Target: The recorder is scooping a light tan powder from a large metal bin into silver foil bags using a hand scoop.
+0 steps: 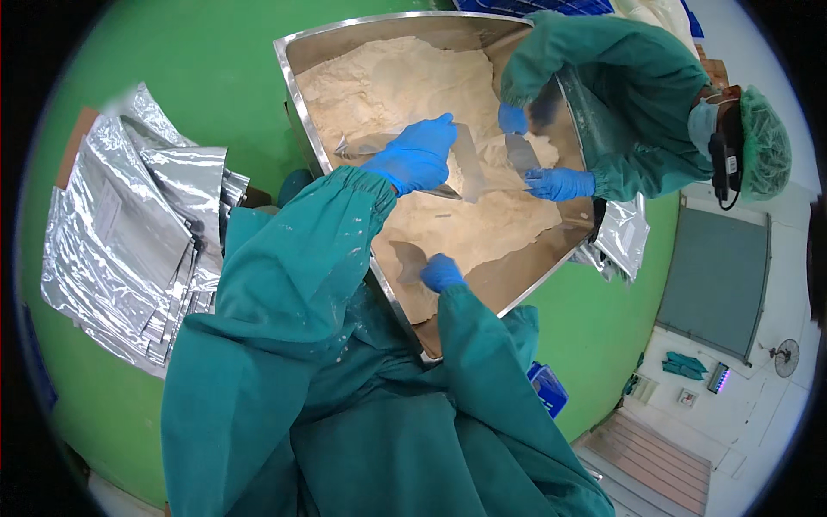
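L hand [415, 157]: fingers closed on grey sheet [466, 164], maybe bag, showing to their R; prob. thin, slippery, hold rim. R hand [444, 272]: fingers grasp scraper [408, 261], blade L of them; prob. light, stiff, grip edge. Powder [469, 231] beyond R fingers, prob. soft.

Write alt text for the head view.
A gloved left hand is over pale powder in a metal bin; the right hand holds a grey scraper. A co-worker reaches in from the right; silver packaging lies left.
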### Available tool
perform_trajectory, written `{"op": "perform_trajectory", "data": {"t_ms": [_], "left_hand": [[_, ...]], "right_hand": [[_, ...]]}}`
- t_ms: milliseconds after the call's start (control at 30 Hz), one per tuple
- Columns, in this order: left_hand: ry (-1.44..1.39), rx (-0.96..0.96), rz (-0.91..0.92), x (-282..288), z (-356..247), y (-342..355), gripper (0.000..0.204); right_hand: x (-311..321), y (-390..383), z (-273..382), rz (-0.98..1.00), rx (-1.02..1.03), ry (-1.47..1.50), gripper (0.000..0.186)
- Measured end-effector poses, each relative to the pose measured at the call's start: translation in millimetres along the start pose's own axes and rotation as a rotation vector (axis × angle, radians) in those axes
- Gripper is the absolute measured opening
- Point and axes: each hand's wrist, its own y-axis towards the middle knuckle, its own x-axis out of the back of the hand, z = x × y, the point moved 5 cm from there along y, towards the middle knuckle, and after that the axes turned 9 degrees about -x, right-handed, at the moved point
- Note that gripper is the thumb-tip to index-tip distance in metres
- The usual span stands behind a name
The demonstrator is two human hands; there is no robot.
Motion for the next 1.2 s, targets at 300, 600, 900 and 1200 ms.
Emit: {"op": "perform_trajectory", "data": {"t_ms": [300,600,900,1200], "left_hand": [[-0.093,-0.133,-0.045,-9,-13,-4,0.059],[-0.636,0.092,-0.670,41,-4,-22,0.043],[-0.423,-0.177,-0.385,-38,-123,-110,0.035],[-0.538,-0.072,-0.187,-162,-174,-121,0.032]], "right_hand": [[150,-27,-31,-0.360,0.497,0.954,0.024],[277,-98,40,-0.504,0.801,0.179,0.026],[252,-129,-94,-0.437,0.638,0.391,0.014],[194,-135,-210,-0.572,0.505,-0.077,0.022]]}}
